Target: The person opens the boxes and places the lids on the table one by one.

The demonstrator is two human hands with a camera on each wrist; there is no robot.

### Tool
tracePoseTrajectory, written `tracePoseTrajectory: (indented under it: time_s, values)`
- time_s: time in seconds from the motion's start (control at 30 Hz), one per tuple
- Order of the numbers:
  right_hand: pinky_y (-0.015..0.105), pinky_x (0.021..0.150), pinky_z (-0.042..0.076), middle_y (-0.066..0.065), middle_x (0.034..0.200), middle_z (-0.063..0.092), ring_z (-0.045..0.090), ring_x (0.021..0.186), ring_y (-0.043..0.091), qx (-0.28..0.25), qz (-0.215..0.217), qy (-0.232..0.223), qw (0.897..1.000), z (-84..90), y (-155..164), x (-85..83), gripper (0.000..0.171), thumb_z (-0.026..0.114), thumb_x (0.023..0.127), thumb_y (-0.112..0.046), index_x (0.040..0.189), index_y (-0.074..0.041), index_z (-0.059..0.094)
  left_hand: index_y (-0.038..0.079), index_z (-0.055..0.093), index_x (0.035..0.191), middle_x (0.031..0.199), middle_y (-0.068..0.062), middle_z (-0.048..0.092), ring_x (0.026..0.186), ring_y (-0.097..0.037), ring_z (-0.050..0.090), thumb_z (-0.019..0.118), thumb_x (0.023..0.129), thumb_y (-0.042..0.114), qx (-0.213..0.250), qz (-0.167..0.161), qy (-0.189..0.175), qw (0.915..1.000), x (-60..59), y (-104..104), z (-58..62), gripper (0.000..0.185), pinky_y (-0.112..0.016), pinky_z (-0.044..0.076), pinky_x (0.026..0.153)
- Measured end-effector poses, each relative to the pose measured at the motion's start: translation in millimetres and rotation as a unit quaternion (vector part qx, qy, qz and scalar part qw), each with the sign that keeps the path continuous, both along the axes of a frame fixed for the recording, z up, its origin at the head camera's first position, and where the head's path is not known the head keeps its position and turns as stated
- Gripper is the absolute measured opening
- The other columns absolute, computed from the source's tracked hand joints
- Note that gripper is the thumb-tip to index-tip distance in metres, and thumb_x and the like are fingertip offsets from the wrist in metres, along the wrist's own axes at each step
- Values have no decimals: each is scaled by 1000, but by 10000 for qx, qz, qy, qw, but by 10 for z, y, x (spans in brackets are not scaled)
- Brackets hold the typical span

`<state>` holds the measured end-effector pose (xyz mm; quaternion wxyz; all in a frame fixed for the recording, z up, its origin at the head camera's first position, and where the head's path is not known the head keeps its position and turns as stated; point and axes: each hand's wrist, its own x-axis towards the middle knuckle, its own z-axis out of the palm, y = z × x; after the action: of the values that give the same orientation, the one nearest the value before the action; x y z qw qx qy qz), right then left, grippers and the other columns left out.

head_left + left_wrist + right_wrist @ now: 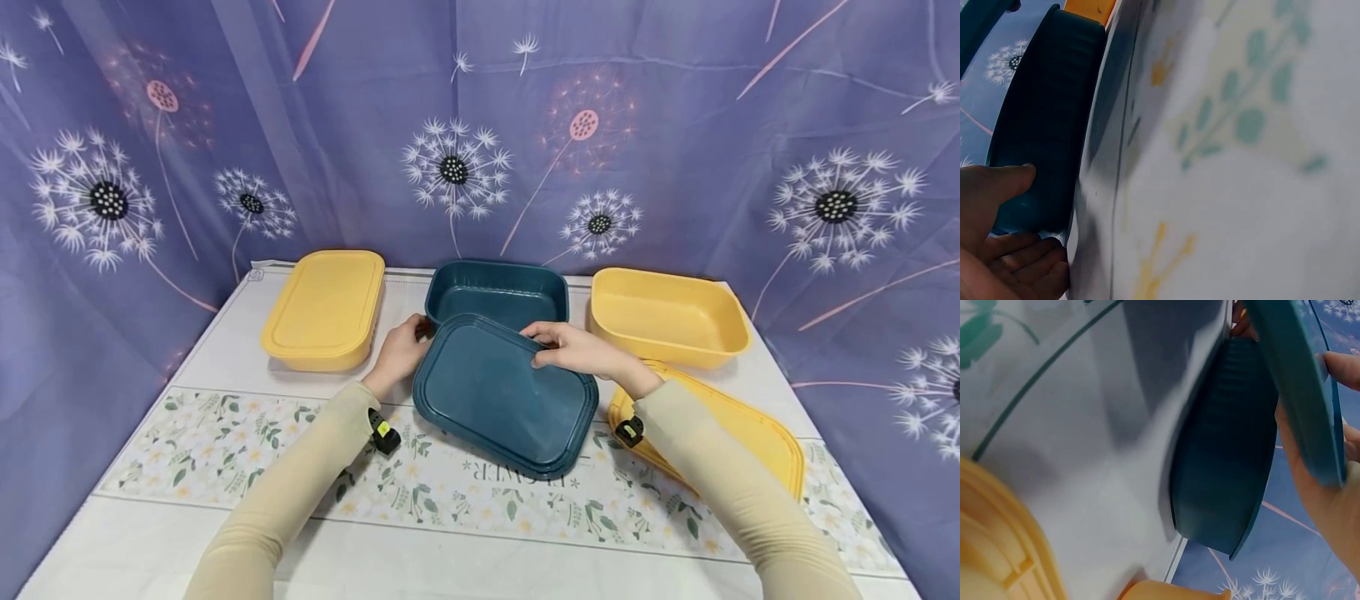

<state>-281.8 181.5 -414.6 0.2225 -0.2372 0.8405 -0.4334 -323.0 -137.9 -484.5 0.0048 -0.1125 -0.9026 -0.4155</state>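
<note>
Blue lid [504, 395] sits mid-surface, in front of the open blue container [497, 293]. Far edge raised and leaning on the container's near rim; near edge down on the floral runner [225, 442]. So the lid tilts, top face toward the camera. Long axis runs from far-left to near-right, skewed against the container, whose long side lies left to right.

Left hand [401, 348] at the lid's far-left corner, fingers curled over the edge. Left wrist view: thumb [1007, 181] pressed flat on the blue container's ribbed wall, other fingers tucked below it, so the hand touches both container and lid corner.

Right hand [573, 346] pinches the lid's far-right edge, fingers on top, thumb beneath. Right wrist view confirms: lid rim [1297, 387] clamped between fingertip [1342, 367] and palm, the container wall just beside it, lifted clear of the surface [1085, 425] on that side.

Around them: closed yellow container [324, 308] far left, apart from the blue one. Open yellow container [666, 317] far right, near the blue one, not touching. Loose yellow lid [757, 437] lies flat at right, partly under the right forearm. White surface [450, 558] with the floral band crossing it; dandelion-print blue cloth [675, 125] hangs behind.
</note>
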Motion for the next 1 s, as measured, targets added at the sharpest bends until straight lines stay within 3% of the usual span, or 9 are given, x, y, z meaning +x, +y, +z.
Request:
tracePoseTrajectory:
  time_s: [0.33,0.6,1.0]
  values:
    - [53,106,44,20,145,50,45,136,36,432,133,-111,9989,-60,-75,-26,54,64,98,-18,147,-5,47,-1,57,133,132,-20,63,123,-34,59,65,99,32,-79,60,-24,9999,-7,7,18,48,-45,46,106]
    - [52,106,45,13,133,62,49,133,36,331,415,-335,9980,-92,-95,-21,50,64,97,-15,143,-2,50,0,58,130,131,-19,64,121,-33,61,68,97,35,-90,57,13,9999,-9,14,-18,49,-46,48,104]
    - [47,101,48,11,131,62,57,122,28,304,488,-473,9972,-144,-58,-9,52,62,98,-16,145,-2,48,-1,56,131,133,-19,62,122,-32,61,70,97,35,18,37,-76,10000,-15,12,-27,51,-44,49,103]
